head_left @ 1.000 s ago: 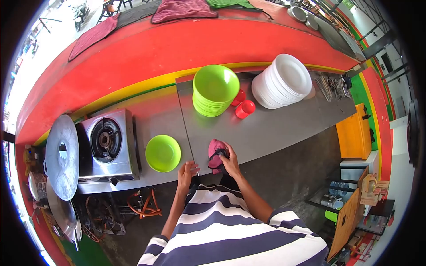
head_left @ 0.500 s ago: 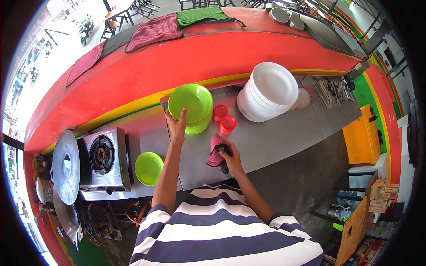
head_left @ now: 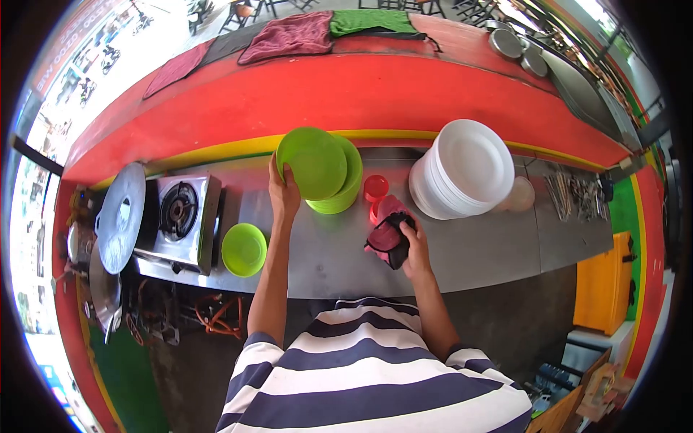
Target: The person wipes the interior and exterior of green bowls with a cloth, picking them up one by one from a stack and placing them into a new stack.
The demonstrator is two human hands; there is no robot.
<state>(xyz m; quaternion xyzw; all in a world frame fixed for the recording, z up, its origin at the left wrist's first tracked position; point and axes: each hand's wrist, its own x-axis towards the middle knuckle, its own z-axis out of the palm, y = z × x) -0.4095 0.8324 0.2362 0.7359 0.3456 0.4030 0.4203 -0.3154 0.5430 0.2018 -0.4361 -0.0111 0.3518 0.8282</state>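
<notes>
My left hand [head_left: 285, 191] grips the left rim of a green plate [head_left: 312, 163], thumb on its upper face. That plate is tilted and shifted left of the stack of green plates [head_left: 352, 173], overlapping it. In my right hand [head_left: 417, 251] is a bunched pink and black cloth [head_left: 390, 234], held over the counter to the right of the stack. A red cup [head_left: 376, 187] stands beside the stack; a second red cup [head_left: 374, 211] is partly hidden behind the cloth. Farther left on the counter sits a single green bowl [head_left: 244, 250].
A tall stack of white plates [head_left: 469, 162] stands right of the cups, with cutlery [head_left: 577, 195] beyond it. On the left are a gas stove [head_left: 180, 216] and a large metal lid [head_left: 121, 216]. Cloths [head_left: 289, 36] lie along the red wall [head_left: 325, 94] behind the counter [head_left: 476, 252].
My left hand has shifted the top green plate leftward off the stack's centre, tilting it. The cloth in my right hand has come nearer the red cups, now covering part of one. The view has turned somewhat.
</notes>
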